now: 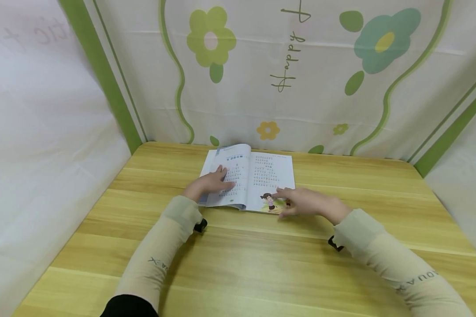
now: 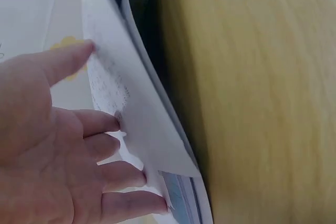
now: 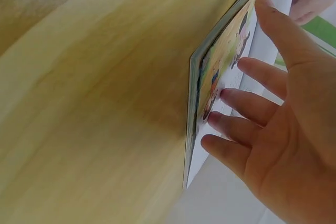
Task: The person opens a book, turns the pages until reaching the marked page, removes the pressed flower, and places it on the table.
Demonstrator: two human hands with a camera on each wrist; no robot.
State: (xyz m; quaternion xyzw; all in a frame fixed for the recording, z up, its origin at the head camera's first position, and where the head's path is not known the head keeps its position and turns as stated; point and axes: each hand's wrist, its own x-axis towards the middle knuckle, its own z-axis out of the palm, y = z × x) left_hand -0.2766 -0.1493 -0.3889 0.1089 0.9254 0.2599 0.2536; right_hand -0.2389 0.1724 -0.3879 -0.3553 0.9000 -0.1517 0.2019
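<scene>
The left hand [image 1: 216, 181] lies on the left page [image 1: 239, 165] of a book [image 1: 258, 176], its fingers loosely spread and mostly straight, fingertips against the paper and gripping nothing. The right hand [image 1: 303, 201] is at the lower outer corner of the right page [image 1: 265, 171], fingers apart and gently bent, thumb out towards the bottom edge; it too has hold of nothing, though I can't tell how many of its fingertips actually meet the paper. The book lies spread flat at the far side of the table [image 1: 246, 264], near the middle, just in front of the curtain [image 1: 238, 101]. Its left page bows up beside the spine, and the bottom edge there curls off the sheets beneath, where a strip of blue shows at the outer side. Lines of small print fill both pages, too small to read from here, and a picture [image 1: 269, 201] of a dark-haired child sits low on the right one, partly under the hand. Both forearms wear pale sleeves [image 1: 400, 259] with dark lettering, and a small black device [image 1: 201, 226] shows beneath each wrist. Green, yellow and teal flowers decorate the curtain, with "Happy" written sideways.
</scene>
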